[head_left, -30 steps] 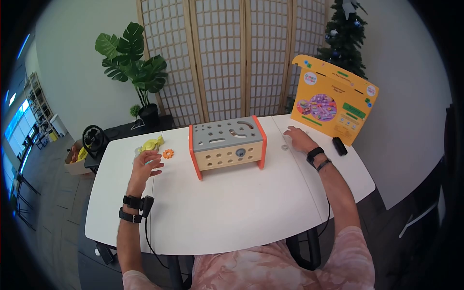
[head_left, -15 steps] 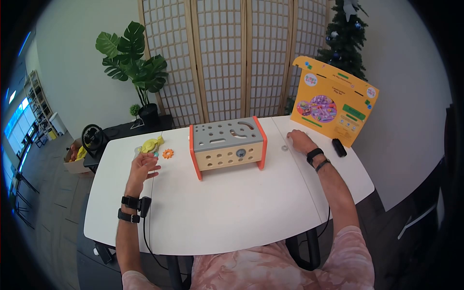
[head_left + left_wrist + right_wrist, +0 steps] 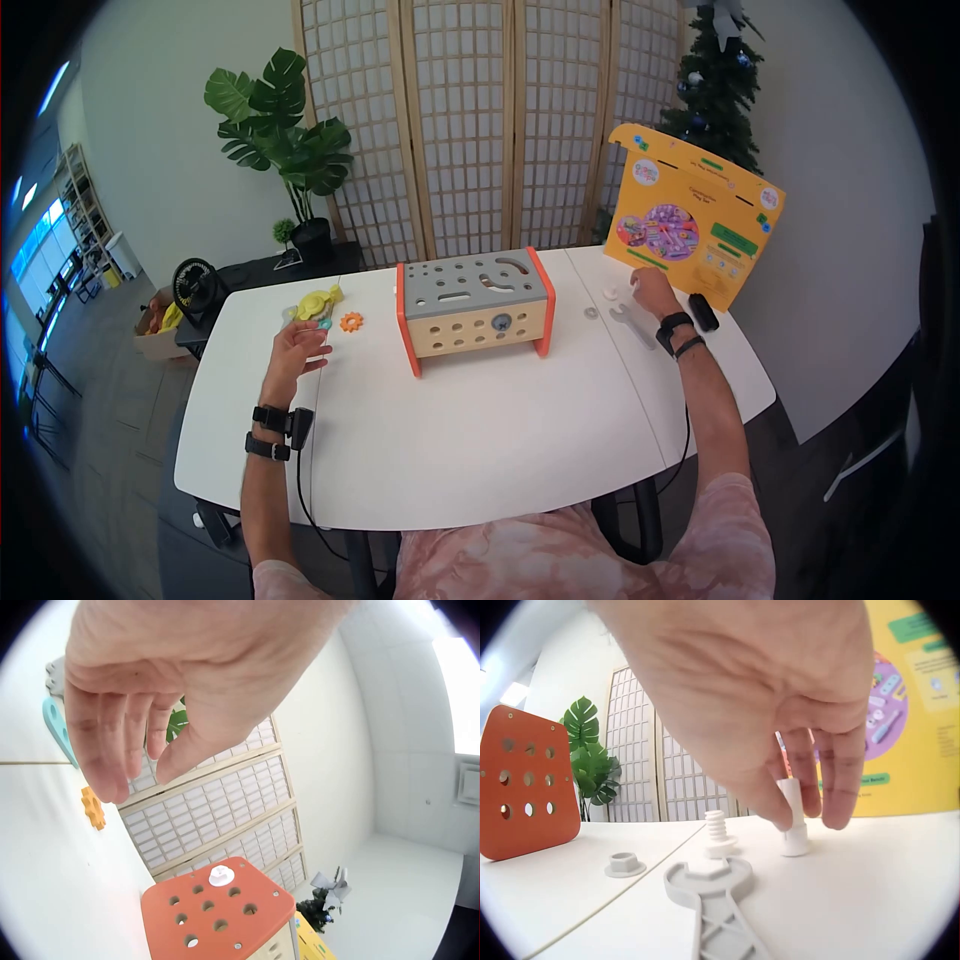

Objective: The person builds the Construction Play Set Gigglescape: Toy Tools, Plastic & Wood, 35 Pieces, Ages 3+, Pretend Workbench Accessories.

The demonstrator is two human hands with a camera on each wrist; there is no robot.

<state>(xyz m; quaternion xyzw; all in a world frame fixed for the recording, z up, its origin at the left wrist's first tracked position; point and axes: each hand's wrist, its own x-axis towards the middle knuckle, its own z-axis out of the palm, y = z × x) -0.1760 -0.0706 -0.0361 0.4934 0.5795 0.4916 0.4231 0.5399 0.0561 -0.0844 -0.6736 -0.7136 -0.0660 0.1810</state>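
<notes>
White peg (image 3: 795,823), one, on the right part of the desk (image 3: 490,420), in front of the yellow carton (image 3: 690,215); set upright, long axis vertical, narrow end up, broad foot down on the surface. Right grip (image 3: 656,292), a bare hand, lowered over it: thumb at the peg's near side, fingers beyond; partly closed, though whether the pinch is firm cannot be told. Step in hand, as judged: taking up the peg. Next move seems to call for a sure pinch on the shaft and a straight lift, clear of the threaded screw (image 3: 718,834) just beside it, likewise upright, thread uppermost. Grey wrench (image 3: 724,919), flat, long axis slantwise, its forked end away from the person and toward the screw. Grey nut (image 3: 625,864), flange down, between wrench and toy workbench (image 3: 475,310). Left grip (image 3: 297,350), fingers loosely spread, holding nothing, near the orange gear (image 3: 351,322).
</notes>
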